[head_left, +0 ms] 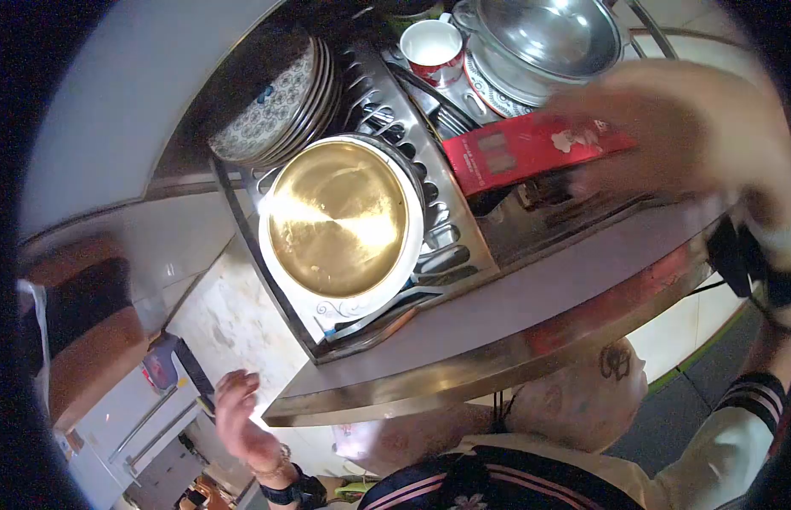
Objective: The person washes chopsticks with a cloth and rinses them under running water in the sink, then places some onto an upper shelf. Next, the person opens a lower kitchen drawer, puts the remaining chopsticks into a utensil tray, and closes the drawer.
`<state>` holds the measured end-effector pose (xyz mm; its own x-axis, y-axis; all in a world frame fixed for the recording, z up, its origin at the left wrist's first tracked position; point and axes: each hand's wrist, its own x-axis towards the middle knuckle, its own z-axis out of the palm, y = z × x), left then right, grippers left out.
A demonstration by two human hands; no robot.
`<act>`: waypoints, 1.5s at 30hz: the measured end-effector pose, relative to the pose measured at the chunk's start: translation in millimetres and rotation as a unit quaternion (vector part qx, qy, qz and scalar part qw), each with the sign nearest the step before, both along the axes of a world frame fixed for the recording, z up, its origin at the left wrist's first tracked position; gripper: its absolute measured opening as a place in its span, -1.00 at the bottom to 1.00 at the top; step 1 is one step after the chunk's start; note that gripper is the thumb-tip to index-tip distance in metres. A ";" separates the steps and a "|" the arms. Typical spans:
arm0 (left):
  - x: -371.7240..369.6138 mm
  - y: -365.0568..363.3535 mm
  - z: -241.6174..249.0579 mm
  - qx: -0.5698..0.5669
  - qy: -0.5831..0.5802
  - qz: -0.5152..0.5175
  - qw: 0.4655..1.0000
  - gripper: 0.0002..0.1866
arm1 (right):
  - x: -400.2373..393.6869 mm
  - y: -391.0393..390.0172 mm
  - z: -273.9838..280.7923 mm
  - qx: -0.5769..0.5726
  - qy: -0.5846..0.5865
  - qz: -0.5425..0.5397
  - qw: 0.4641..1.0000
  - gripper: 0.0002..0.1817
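My right hand point(668, 127) is blurred over the right end of a flat red box point(497, 155) lying in the drawer. Its fingers are smeared, so whether they grip the box cannot be made out. Down at the lower left, my left hand point(245, 422) hangs in the air beside the drawer front, holding nothing, fingers loosely bent and apart. A round gold-coloured metal dish or lid point(338, 218) rests on white plates point(417, 246) at the drawer's left. Behind it, patterned plates point(272, 119) stand on edge in a stack.
A metal rack point(434, 183) with cutlery runs through the drawer point(574, 255). At the back are a red and white mug point(433, 47) and a steel pot or bowl point(544, 38) on a patterned plate point(489, 93). The drawer's front edge point(463, 370) faces my body.
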<state>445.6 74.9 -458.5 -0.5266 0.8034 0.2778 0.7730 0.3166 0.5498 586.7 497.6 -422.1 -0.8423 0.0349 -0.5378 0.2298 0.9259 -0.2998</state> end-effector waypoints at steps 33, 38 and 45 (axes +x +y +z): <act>-4.9 22.8 -2.5 -0.168 -0.101 -0.005 0.981 -0.33 | -46.3 19.6 -197.4 -0.024 0.099 0.098 0.990 -0.79; -3.7 26.3 -2.0 -0.185 -0.099 -0.003 0.978 -0.33 | -56.2 14.2 -195.9 -0.068 -0.081 0.019 0.994 -0.78; -0.6 36.4 3.5 -0.232 -0.114 0.002 0.966 -0.42 | -70.9 25.1 -130.1 -0.125 -0.204 -0.107 0.965 -0.78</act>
<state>445.0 111.3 -454.9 -0.5357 0.8109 -0.2356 0.6468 0.5734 0.5029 515.8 522.7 -552.2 -0.5468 0.0103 -0.8372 0.5535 0.7547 -0.3523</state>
